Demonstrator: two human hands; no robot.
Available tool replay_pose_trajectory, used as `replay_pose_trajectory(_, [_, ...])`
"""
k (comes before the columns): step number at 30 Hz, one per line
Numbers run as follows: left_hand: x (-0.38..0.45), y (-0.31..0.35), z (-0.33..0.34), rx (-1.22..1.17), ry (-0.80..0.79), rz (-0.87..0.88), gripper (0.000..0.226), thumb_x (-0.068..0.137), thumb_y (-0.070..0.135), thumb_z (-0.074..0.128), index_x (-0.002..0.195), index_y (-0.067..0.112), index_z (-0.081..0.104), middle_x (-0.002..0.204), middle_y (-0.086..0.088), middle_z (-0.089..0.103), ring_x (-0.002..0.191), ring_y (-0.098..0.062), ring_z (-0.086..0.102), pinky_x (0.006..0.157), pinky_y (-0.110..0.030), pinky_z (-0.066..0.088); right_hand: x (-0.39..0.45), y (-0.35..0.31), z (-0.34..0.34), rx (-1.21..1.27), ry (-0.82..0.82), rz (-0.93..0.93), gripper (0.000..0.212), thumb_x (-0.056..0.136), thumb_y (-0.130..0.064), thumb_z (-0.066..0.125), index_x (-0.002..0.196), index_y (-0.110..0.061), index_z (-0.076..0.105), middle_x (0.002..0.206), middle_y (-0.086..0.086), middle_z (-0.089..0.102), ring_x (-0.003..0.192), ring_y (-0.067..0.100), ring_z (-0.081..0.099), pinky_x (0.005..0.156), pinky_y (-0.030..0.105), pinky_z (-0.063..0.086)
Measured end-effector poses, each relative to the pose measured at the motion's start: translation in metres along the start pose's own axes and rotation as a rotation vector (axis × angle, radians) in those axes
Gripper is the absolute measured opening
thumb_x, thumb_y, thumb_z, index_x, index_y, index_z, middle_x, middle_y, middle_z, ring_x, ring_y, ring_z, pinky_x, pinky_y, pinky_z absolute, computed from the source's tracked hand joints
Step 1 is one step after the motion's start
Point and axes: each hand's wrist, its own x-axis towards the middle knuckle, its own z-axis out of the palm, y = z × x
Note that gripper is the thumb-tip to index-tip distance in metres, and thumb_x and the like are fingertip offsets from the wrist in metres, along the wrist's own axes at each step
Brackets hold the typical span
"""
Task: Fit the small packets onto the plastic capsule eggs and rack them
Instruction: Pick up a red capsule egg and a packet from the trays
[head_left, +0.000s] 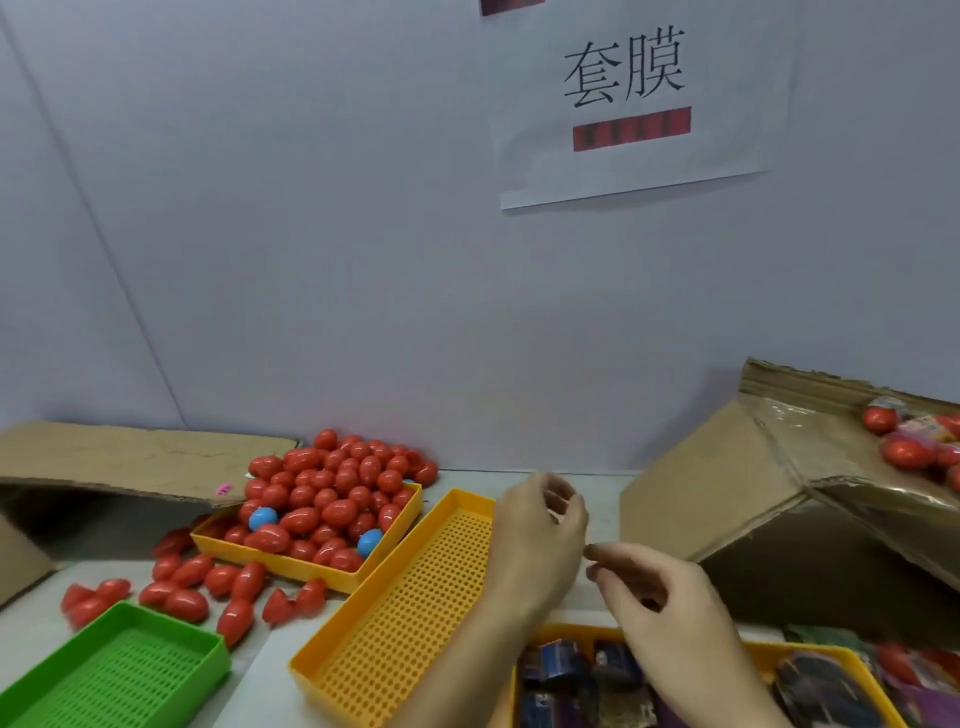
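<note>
Two characters, 套膜, head the wall sign (631, 104); left hand (537, 535) and right hand (660, 597) fingers curl, contents unclear.

You have glossy red capsule eggs (332, 493) heaped with two blue eggs (263, 518) in the far yellow tray (311, 569), more spilled on the counter (130, 564), dark packets (558, 667) filling the near tray (810, 656), and an empty perforated yellow rack (400, 613) between.

"套膜" in black on the white wall sheet (636, 111)
</note>
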Motion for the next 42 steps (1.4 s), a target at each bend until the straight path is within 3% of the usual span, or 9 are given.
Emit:
replay_pose_trajectory(6, [0.027,-0.079,-0.062,0.288,-0.015,-0.049,0.010,0.094,0.019,0.059,0.086,0.018,0.065,0.079,0.005,0.065,0.066,-0.002,0.055,0.055,-0.011,0.039,-0.003,-0.005,0.004,-0.039,-0.028,0.015,0.024,0.091,-0.014,0.066,0.091,-0.037,0.073,0.083,-0.018,0.074,0.089,0.000,0.066,0.081,0.020,0.048])
replay_pose_trajectory(12, [0.077,-0.119,-0.098,0.525,0.091,-0.044,0.015,0.090,0.014,0.055,0.077,0.008,0.060,0.080,-0.006,0.064,0.080,-0.024,0.058,0.071,-0.042,0.047,0.002,-0.005,0.004,-0.062,-0.062,0.030,0.026,0.089,-0.010,0.067,0.087,-0.035,0.074,0.079,-0.021,0.074,0.088,0.002,0.067,0.083,0.025,0.048])
replay_pose_trajectory(15, [0.103,-0.129,-0.100,0.646,0.077,-0.041,0.010,0.091,0.016,0.055,0.088,0.007,0.059,0.095,-0.008,0.061,0.092,-0.026,0.055,0.076,-0.042,0.048,0.006,-0.004,0.004,-0.054,-0.057,0.063,0.025,0.087,-0.009,0.068,0.085,-0.032,0.075,0.075,-0.019,0.074,0.087,0.003,0.068,0.076,0.025,0.050])
replay_pose_trajectory(20, [0.137,-0.132,-0.076,0.786,-0.168,0.008,0.025,0.092,0.013,0.054,0.116,0.010,0.063,0.123,-0.012,0.063,0.113,-0.031,0.057,0.092,-0.037,0.047,0.014,0.003,0.005,-0.033,-0.045,0.100,0.025,0.082,-0.005,0.073,0.074,-0.029,0.076,0.071,-0.015,0.074,0.080,0.006,0.069,0.070,0.026,0.051])
replay_pose_trajectory(23, [0.150,-0.135,-0.062,1.008,-0.173,0.011,0.033,0.088,0.009,0.056,0.121,0.011,0.057,0.129,-0.013,0.057,0.120,-0.032,0.052,0.095,-0.037,0.043,0.012,0.003,0.009,-0.040,-0.018,0.084,0.035,0.078,-0.007,0.076,0.065,-0.039,0.076,0.070,-0.015,0.074,0.072,0.000,0.069,0.066,0.018,0.053])
replay_pose_trajectory(27, [0.161,-0.141,-0.063,1.077,-0.142,-0.151,0.027,0.092,0.017,0.058,0.117,0.009,0.059,0.124,-0.015,0.061,0.115,-0.032,0.057,0.092,-0.037,0.047,0.012,0.002,0.011,-0.060,-0.013,0.052,0.058,0.076,-0.008,0.077,0.071,-0.064,0.065,0.068,-0.020,0.072,0.080,-0.008,0.065,0.081,0.001,0.041])
replay_pose_trajectory(32, [0.166,-0.139,-0.067,0.742,0.021,-0.243,0.020,0.092,0.013,0.059,0.109,0.006,0.067,0.111,-0.016,0.069,0.104,-0.033,0.064,0.087,-0.039,0.054,0.011,0.001,0.009,-0.054,0.013,0.072,0.055,0.077,-0.011,0.076,0.070,-0.063,0.065,0.070,-0.022,0.072,0.073,-0.009,0.064,0.079,0.012,0.046])
replay_pose_trajectory(37, [0.148,-0.121,-0.062,-0.523,0.196,-0.444,0.020,0.101,0.018,0.053,0.109,0.003,0.064,0.097,-0.014,0.068,0.082,-0.023,0.067,0.064,-0.028,0.056,0.011,0.001,0.008,-0.042,0.012,0.110,0.040,0.078,-0.010,0.077,0.059,-0.045,0.073,0.069,-0.016,0.073,0.070,0.001,0.067,0.071,0.031,0.057])
replay_pose_trajectory(42, [0.115,-0.104,-0.053,-0.906,0.219,-0.554,0.015,0.099,0.016,0.056,0.089,0.007,0.062,0.087,-0.013,0.060,0.069,-0.021,0.063,0.054,-0.027,0.058,0.011,0.002,0.009,-0.069,0.017,0.112,0.030,0.080,-0.008,0.074,0.064,-0.034,0.075,0.069,-0.015,0.073,0.071,0.000,0.068,0.071,0.036,0.057])
